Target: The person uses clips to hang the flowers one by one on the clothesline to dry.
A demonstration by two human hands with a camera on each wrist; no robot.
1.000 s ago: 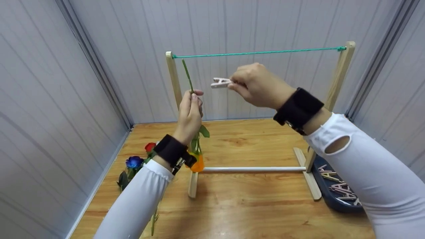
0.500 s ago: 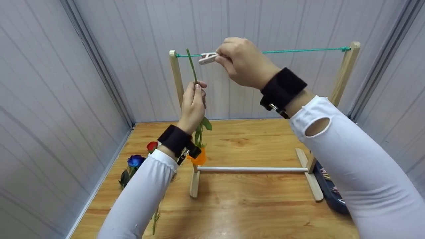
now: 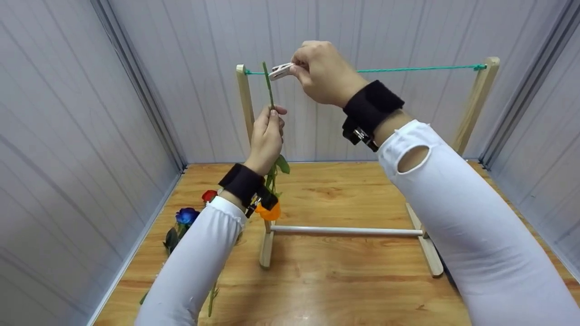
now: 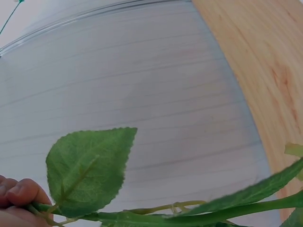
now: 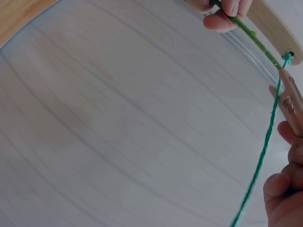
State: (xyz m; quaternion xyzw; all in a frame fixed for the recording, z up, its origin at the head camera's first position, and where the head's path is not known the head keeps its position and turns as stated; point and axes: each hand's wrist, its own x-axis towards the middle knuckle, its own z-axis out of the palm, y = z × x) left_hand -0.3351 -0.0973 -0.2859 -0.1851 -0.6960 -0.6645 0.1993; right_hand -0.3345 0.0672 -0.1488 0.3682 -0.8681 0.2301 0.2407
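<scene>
My left hand (image 3: 267, 138) grips the green stem of an orange artificial rose (image 3: 270, 210), which hangs bloom down with the bare stem end pointing up. A green leaf (image 4: 90, 172) spreads beside the fingers in the left wrist view. My right hand (image 3: 324, 72) pinches the handle end of a pale wooden clothespin (image 3: 281, 71). In the right wrist view the clothespin's jaws stand apart, with the green cord (image 5: 265, 151) running between them. Its tip is right at the rose stem (image 5: 258, 42). In the head view the stem crosses the cord near the left post.
A wooden frame with a left post (image 3: 245, 99) and right post (image 3: 476, 104) carries the cord; a white bar (image 3: 349, 231) joins its feet. A blue rose (image 3: 186, 216) and red rose (image 3: 209, 195) lie at left. A dark tray (image 3: 446, 271) is mostly hidden behind my right sleeve.
Both hands have risen. The right hand has moved left with the clothespin, bringing it up from below the cord to the cord and stem. The rose stem now reaches above the cord.
</scene>
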